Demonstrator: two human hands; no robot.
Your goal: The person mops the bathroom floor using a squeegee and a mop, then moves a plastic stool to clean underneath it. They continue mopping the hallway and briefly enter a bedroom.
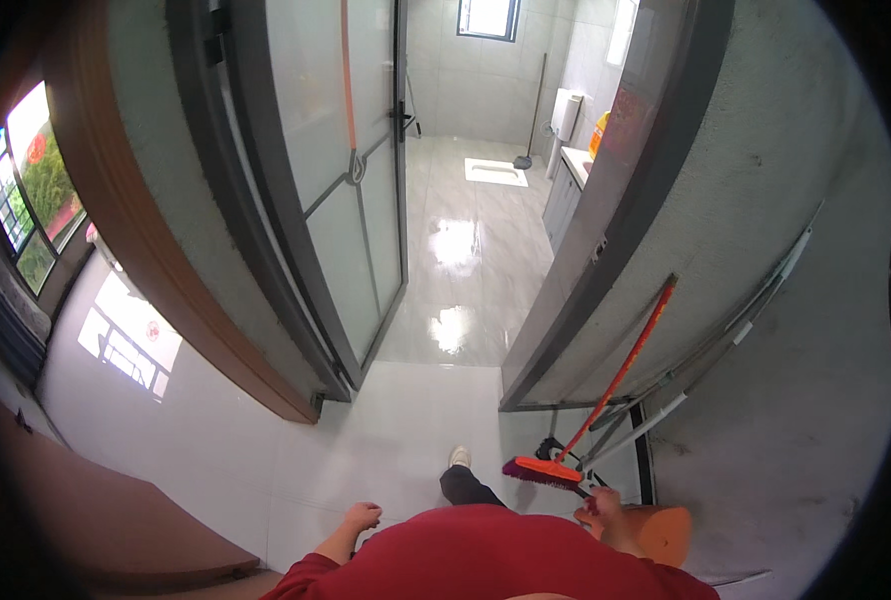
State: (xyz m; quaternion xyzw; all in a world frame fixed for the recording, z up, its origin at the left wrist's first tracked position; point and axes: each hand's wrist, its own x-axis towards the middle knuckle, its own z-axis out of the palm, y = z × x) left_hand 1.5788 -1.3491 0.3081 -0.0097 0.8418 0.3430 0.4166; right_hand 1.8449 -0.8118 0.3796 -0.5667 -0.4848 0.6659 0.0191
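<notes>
My left hand (363,515) hangs at the left of my red top, its fingers curled and nothing visible in them. On the right, my right hand (605,502) is beside the broom head and a short dark bar; whether it grips the bar I cannot tell. The broom (616,371) has a red-orange handle and purple bristles, and its handle slants up against the wall. Behind it lean a pole with white and grey sections (667,412) and other long poles. A black object (548,448) is partly hidden behind the broom head. Below my right hand is an orange rounded object (663,534).
Ahead, a frosted-glass door (333,187) stands open onto a tiled bathroom with a shiny floor (453,277). Inside are a squat toilet (495,172), a long-handled mop or brush (535,112) and a cabinet (562,199). A brown wooden panel (138,517) is at lower left.
</notes>
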